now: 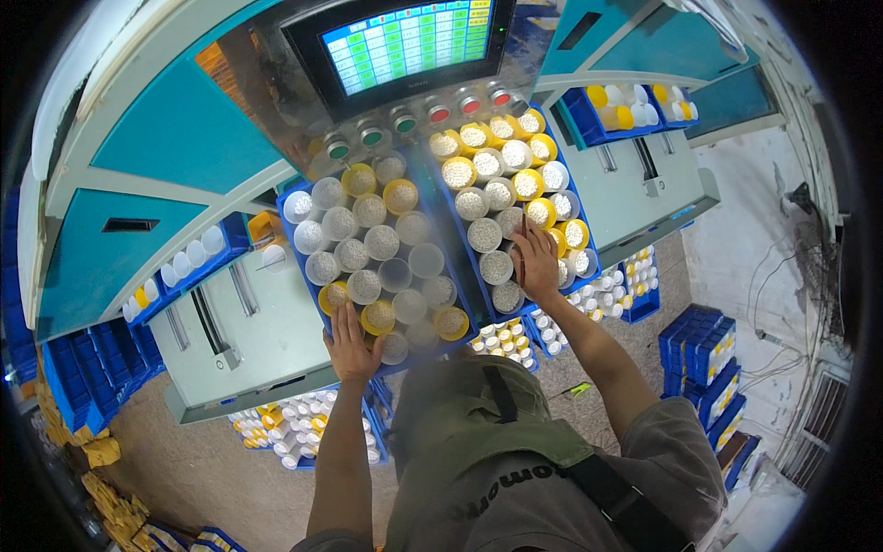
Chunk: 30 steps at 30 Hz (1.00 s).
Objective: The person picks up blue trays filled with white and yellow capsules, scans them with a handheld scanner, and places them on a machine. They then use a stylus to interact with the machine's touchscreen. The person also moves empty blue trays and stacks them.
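Two blue trays of round cups lie side by side before me. The left tray (292,247) holds white and yellow cups filled with small pale pieces; a few look empty. My left hand (351,350) rests at its near left corner, fingers stretched out against a yellow cup (334,296). Over the near part of the right tray (471,287) is my right hand (541,265), its fingers around a slim dark-brown stick (523,241), whose exact kind I cannot make out. Filled white and yellow cups (485,235) surround that hand.
A lit screen (405,46) stands beyond the trays, above a row of green and red buttons (405,121). Pale machine shelves (248,322) flank both sides, with smaller cup trays (612,120). Cup-filled trays (299,428) lie below; blue trays are stacked (699,345) at right.
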Tool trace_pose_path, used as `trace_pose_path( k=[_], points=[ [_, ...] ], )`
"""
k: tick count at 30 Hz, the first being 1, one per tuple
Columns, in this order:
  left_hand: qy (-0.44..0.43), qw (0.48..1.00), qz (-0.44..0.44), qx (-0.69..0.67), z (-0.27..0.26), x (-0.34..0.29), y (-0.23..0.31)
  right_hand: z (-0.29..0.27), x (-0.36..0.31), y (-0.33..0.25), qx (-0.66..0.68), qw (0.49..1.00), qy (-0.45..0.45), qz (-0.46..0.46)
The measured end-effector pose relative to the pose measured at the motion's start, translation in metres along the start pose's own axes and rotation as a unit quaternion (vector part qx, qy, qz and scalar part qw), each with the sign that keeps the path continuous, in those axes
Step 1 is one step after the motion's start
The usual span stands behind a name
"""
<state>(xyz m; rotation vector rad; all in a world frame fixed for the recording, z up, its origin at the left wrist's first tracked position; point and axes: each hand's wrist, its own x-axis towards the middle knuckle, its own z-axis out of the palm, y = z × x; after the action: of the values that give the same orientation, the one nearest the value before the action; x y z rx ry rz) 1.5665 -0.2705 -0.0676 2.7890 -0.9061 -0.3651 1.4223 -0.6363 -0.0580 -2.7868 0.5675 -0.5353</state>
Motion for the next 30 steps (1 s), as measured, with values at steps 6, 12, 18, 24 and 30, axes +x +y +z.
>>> trace_pose_path(
  k=[6, 12, 18, 24, 30],
  points=[
    [0.0, 1.0, 0.004, 0.002, 0.0, 0.001, 0.0, 0.0, -0.001, 0.001, 0.004, 1.0, -0.007, 0.005],
    [-0.006, 1.0, 0.003, -0.005, 0.0, 0.001, 0.0, -0.001, 0.0, 0.0, 0.006, 1.0, 0.005, 0.003],
    [-0.007, 1.0, -0.004, -0.002, -0.001, 0.001, 0.001, 0.001, -0.001, 0.003, 0.01, 1.0, -0.011, 0.01],
    [0.008, 1.0, 0.003, -0.011, -0.003, 0.0, 0.003, -0.018, 0.015, -0.008, 0.071, 0.996, 0.034, 0.032],
    [0.018, 1.0, 0.012, -0.003, -0.002, 0.001, 0.003, -0.089, 0.107, -0.039, 0.179, 0.975, 0.129, 0.032]
  ],
)
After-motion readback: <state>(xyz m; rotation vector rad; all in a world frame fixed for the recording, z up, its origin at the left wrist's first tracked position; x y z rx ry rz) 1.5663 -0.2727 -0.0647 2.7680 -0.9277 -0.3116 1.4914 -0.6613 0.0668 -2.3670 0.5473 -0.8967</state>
